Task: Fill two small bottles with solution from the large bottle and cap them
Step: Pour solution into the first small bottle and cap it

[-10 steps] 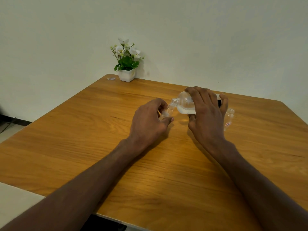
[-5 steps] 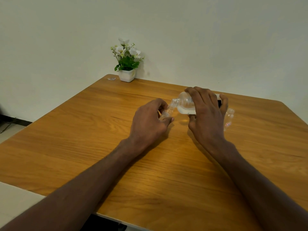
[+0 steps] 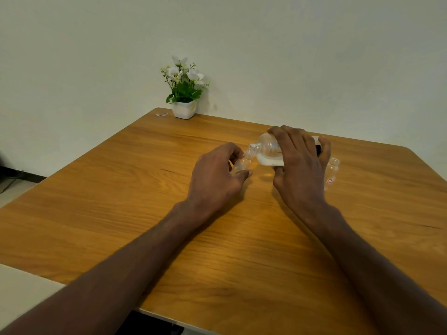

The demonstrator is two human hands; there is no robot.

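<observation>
My left hand holds a small bottle on the wooden surface, a little beyond the middle of it and toward the far edge. The fingers and the thumb are curled around the small bottle, so the grip is closed on it. This bottle is of clear glass and it leans a little, with its open mouth pointing up and to the right.

My right hand holds the large bottle from above, and the fingers are wrapped over its body, so this grip is also clamped. The large bottle lies almost flat in the air and its neck points to the left. Its mouth is just at the mouth of the small bottle, touching it or very nearly; I cannot tell which. Inside the large bottle a whitish liquid lies along the lower side. I cannot see if liquid is running out.

A second small bottle stands upright on the surface just right of my right hand, nearer the right edge. It has no cap and there is a small red mark on its label.

At the far left corner of the surface stands a white pot with flowers, close to the wall, and a small thing that I cannot recognise lies beside it.
</observation>
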